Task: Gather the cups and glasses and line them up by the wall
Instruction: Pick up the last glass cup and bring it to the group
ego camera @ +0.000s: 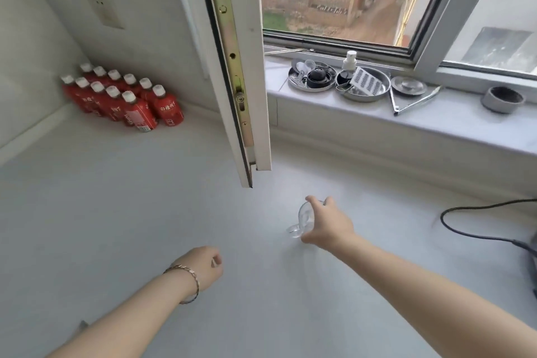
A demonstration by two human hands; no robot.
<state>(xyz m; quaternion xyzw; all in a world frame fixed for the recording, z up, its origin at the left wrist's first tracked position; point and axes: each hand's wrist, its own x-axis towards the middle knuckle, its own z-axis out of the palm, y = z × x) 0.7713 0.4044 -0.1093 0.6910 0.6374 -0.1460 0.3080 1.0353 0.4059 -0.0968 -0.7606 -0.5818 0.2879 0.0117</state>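
Note:
My right hand (325, 225) grips a small clear glass (305, 216) by its rim, over the middle of the white counter (145, 212). The glass is tilted, its base pointing left and down near the counter surface. My left hand (203, 266), with a bracelet on the wrist, hovers lower left with its fingers curled in and nothing in them. The wall below the window sill (377, 136) runs behind the glass, a short way off.
An open window sash (241, 81) hangs over the counter just beyond the glass. Several red bottles (125, 99) stand in the far left corner. Metal dishes (361, 87), tongs and a spray bottle sit on the sill. A black cable (465, 229) lies at right.

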